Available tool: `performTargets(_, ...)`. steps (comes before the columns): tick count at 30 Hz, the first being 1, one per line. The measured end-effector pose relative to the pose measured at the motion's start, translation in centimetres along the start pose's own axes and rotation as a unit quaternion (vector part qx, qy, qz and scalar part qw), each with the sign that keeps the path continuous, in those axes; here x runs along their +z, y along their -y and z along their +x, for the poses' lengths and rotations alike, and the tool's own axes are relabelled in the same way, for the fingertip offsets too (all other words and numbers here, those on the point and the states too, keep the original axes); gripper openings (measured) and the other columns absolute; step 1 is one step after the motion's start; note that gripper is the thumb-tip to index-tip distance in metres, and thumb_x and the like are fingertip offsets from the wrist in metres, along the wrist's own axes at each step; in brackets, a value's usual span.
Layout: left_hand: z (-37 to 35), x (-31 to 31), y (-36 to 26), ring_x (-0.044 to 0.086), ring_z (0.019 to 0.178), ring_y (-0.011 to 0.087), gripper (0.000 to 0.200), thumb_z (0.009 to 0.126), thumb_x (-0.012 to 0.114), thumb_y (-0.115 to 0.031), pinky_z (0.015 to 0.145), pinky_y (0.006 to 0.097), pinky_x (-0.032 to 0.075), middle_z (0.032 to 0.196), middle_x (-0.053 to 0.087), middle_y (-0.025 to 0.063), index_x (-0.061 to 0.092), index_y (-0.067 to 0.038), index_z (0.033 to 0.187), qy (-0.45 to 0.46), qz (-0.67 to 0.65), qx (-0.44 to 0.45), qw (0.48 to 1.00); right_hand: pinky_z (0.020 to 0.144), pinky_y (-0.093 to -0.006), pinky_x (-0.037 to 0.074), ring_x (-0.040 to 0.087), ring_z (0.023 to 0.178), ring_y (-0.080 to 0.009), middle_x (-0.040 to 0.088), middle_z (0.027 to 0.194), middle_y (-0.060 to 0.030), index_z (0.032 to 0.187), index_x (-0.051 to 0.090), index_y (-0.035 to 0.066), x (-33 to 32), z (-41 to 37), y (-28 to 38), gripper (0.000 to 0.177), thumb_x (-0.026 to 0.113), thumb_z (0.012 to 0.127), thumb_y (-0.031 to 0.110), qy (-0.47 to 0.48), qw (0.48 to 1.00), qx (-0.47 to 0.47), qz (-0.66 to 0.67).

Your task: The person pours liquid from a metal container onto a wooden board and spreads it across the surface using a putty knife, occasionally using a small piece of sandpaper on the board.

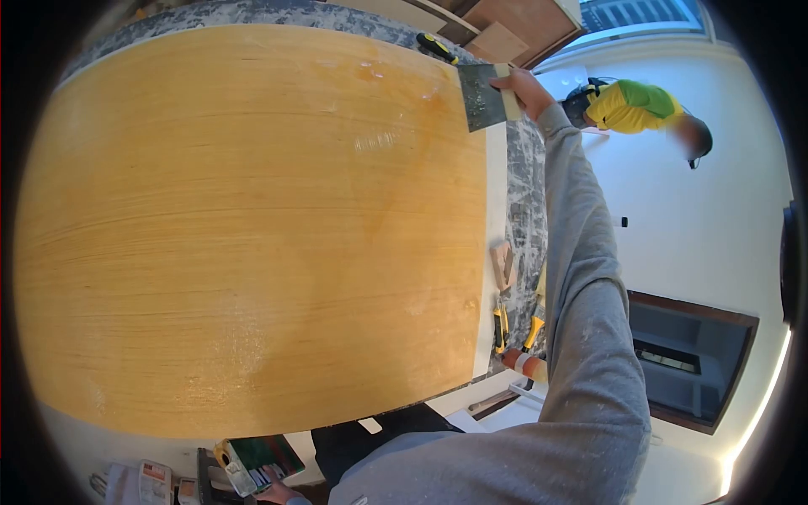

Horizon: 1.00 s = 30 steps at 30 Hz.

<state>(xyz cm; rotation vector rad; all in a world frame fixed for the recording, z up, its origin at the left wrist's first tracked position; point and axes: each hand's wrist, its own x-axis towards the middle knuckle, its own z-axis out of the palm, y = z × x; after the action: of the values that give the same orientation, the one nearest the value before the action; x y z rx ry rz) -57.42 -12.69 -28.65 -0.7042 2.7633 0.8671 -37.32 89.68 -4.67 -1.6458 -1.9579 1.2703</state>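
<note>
My right hand [526, 91], at the end of the stretched arm, grips a wide grey flat blade [482, 99] by its pale edge strip. The blade lies at the upper right edge of a large yellow wood-grain panel [252, 210]. Glossy wet-looking patches show on the panel. Down at the bottom left, my left hand [271, 488] has its fingers against a dark green tray-like container [268, 459], near the panel's lower edge. A black-and-yellow tool [436, 48] lies beyond the panel's top right corner.
Along the panel's right side lie a wooden block [503, 265], a yellow-black cutter [500, 328], a yellow-handled tool [533, 334] and a reddish cylinder [524, 364]. Another person [631, 107] in yellow and green stands at the upper right. Containers [156, 482] stand at the lower left.
</note>
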Motion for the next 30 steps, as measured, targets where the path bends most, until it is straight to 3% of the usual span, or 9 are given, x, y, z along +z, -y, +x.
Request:
performTargets(4, -0.2, 0.3, -0.2, 0.061, 0.122, 0.0323, 0.1, 0.075, 0.095, -0.027, 0.105, 0.0458, 0.057, 0.139, 0.052, 0.0247, 0.032, 0.006, 0.145, 0.02, -0.057, 0.036, 0.998, 0.069, -0.0346, 0.06, 0.071, 0.075, -0.0209, 0.071, 0.092, -0.0085, 0.107, 0.067, -0.003, 2.3, 1.1, 0.6, 0.022, 0.072, 0.091, 0.011, -0.026, 0.998, 0.056, -0.033)
performTargets(5, 0.1, 0.3, 0.0, 0.06, 0.122, 0.0324, 0.1, 0.075, 0.095, -0.026, 0.105, 0.0459, 0.057, 0.139, 0.052, 0.0246, 0.032, 0.006, 0.145, 0.025, -0.053, 0.048, 0.997, 0.065, -0.036, 0.058, 0.071, 0.074, -0.0212, 0.072, 0.09, -0.01, 0.104, 0.068, -0.005, 0.5, 5.1, -4.1, 0.022, 0.073, 0.089, 0.011, -0.05, 0.997, 0.026, 0.051)
performTargets(9, 0.6, 0.1, 0.4, 0.06, 0.123, 0.0329, 0.101, 0.074, 0.095, -0.026, 0.106, 0.0462, 0.056, 0.141, 0.051, 0.0254, 0.032, 0.007, 0.146, 0.018, -0.012, 0.058, 0.998, 0.062, -0.0332, 0.055, 0.071, 0.072, -0.0212, 0.073, 0.09, -0.0093, 0.105, 0.072, -0.003, -1.0, -1.2, -2.9, 0.023, 0.074, 0.089, 0.015, -0.119, 0.993, 0.02, -0.006)
performTargets(12, -0.4, 0.5, -0.8, 0.06, 0.122, 0.0338, 0.105, 0.073, 0.096, -0.029, 0.106, 0.0468, 0.055, 0.14, 0.051, 0.0268, 0.031, 0.008, 0.146, 0.01, -0.023, 0.035, 0.999, 0.068, -0.0315, 0.056, 0.071, 0.079, -0.0186, 0.073, 0.092, -0.0071, 0.105, 0.072, -0.003, -1.8, -4.9, 0.3, 0.025, 0.072, 0.092, 0.019, -0.054, 0.993, -0.09, -0.059)
performTargets(13, -0.4, 0.6, -0.8, 0.06, 0.122, 0.034, 0.106, 0.072, 0.096, -0.03, 0.107, 0.047, 0.055, 0.141, 0.051, 0.027, 0.031, 0.009, 0.146, 0.007, 0.001, 0.029, 1.0, 0.08, -0.0396, 0.057, 0.074, 0.091, -0.0288, 0.076, 0.102, -0.0151, 0.112, 0.071, 0.0, -1.8, -4.2, 0.3, 0.032, 0.07, 0.089, 0.023, -0.049, 0.983, -0.157, -0.08)
performTargets(16, 0.1, 0.6, -0.5, 0.059, 0.123, 0.0347, 0.108, 0.072, 0.097, -0.031, 0.107, 0.0476, 0.055, 0.141, 0.051, 0.0272, 0.031, 0.009, 0.147, 0.008, 0.044, 0.017, 0.999, 0.09, -0.0464, 0.055, 0.071, 0.103, -0.0394, 0.074, 0.109, -0.0245, 0.121, 0.069, 0.002, -2.1, -3.2, 3.1, 0.042, 0.068, 0.088, 0.027, -0.147, 0.859, -0.185, -0.453)
performTargets(20, 0.2, 0.6, -0.3, 0.058, 0.125, 0.0352, 0.107, 0.072, 0.096, -0.031, 0.108, 0.0484, 0.054, 0.142, 0.05, 0.0271, 0.03, 0.008, 0.147, 0.022, 0.02, 0.017, 0.999, 0.092, -0.0506, 0.052, 0.066, 0.102, -0.0473, 0.071, 0.105, -0.0276, 0.117, 0.071, 0.003, -0.3, -0.8, 1.5, 0.037, 0.066, 0.09, 0.027, -0.128, 0.825, -0.219, -0.504)
performTargets(24, -1.0, 0.7, -1.4, 0.059, 0.125, 0.0358, 0.107, 0.073, 0.096, -0.031, 0.108, 0.049, 0.054, 0.142, 0.05, 0.0275, 0.03, 0.008, 0.147, 0.039, -0.079, 0.04, 0.995, 0.091, -0.0539, 0.052, 0.066, 0.101, -0.0483, 0.071, 0.102, -0.0281, 0.114, 0.071, 0.004, 3.6, -1.9, 0.9, 0.033, 0.061, 0.091, 0.026, -0.115, 0.822, -0.23, -0.508)
performTargets(30, 0.1, 0.7, 0.6, 0.059, 0.124, 0.0346, 0.107, 0.073, 0.095, -0.032, 0.108, 0.0472, 0.055, 0.141, 0.05, 0.0266, 0.028, 0.008, 0.147, 0.036, -0.015, 0.035, 0.999, 0.088, -0.0523, 0.053, 0.067, 0.098, -0.0461, 0.071, 0.1, -0.0276, 0.104, 0.073, 0.003, 3.9, -6.5, 0.6, 0.028, 0.062, 0.088, 0.023, -0.054, 0.869, -0.168, -0.463)
